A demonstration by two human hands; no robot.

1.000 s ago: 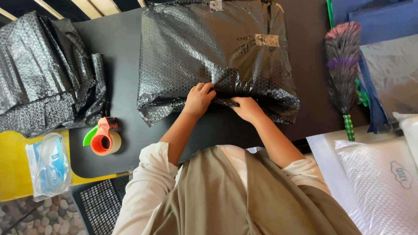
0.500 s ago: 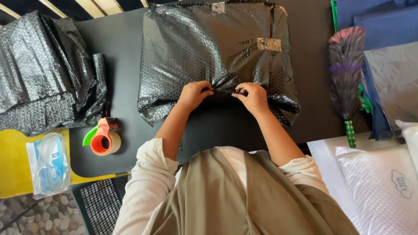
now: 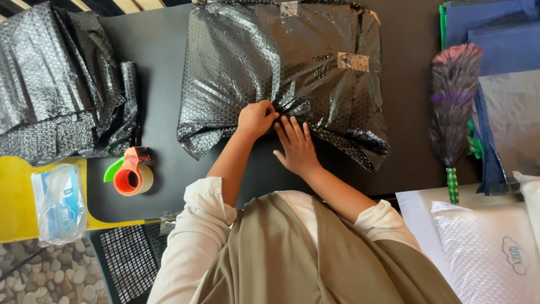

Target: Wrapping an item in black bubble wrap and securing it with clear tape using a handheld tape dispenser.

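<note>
From the head view, a large parcel wrapped in black bubble wrap (image 3: 281,73) lies on the dark table (image 3: 163,50), straight ahead of the person. Two pieces of clear tape sit on the parcel: one at its far edge (image 3: 289,8), one toward its right side (image 3: 352,61). The parcel's far edge is cut off by the frame top.

The left hand (image 3: 256,118) is closed, pinching gathered wrap at the parcel's near edge. The right hand (image 3: 296,147) lies just beside it, fingers spread flat and pressing the wrap down onto the table. The two hands nearly touch.

Left of the parcel lies a crumpled heap of more black bubble wrap (image 3: 56,95), partly cut off at the frame edge. Near-left of the parcel stands an orange and green tape dispenser (image 3: 130,174) with a roll of tan tape. Farther left, a clear plastic packet with blue contents (image 3: 59,202) rests on a yellow surface (image 3: 14,197); what is inside is hard to make out.

Right of the parcel lies a feather duster (image 3: 453,107) with a green-checked handle, and beyond it blue fabric (image 3: 489,28). Near-right sits a white padded mailer (image 3: 484,247). The person's own body hides the table's near edge.
</note>
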